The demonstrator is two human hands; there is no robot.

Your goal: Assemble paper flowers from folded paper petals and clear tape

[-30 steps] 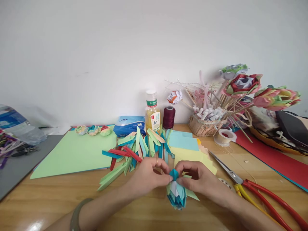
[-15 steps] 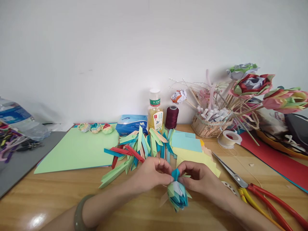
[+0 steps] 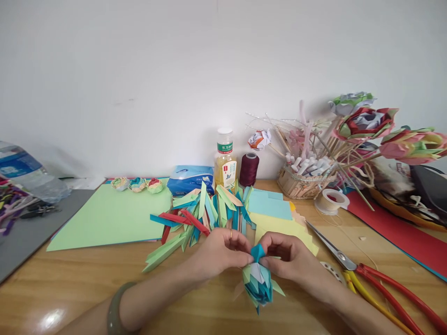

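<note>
Between my two hands hangs a folded paper flower in blue, pale green and white, with a blue petal sticking up at its top. My left hand pinches the flower from the left, thumb and fingers pressed together near that petal. From the other side, my right hand pinches the petal's right edge and base. Just behind the hands lies a heap of folded paper strips in green, blue, red and peach. Yellow paper sheets lie behind my right hand.
Red-handled scissors lie at the right, beside a spool of pale thread. Along the wall stand a tissue pack, a bottle, maroon thread and a basket. Three small paper flowers rest on green paper.
Both hands stay almost in place on the flower. The blue petal at the top looks slightly wider and more spread. The view has shifted very slightly.
</note>
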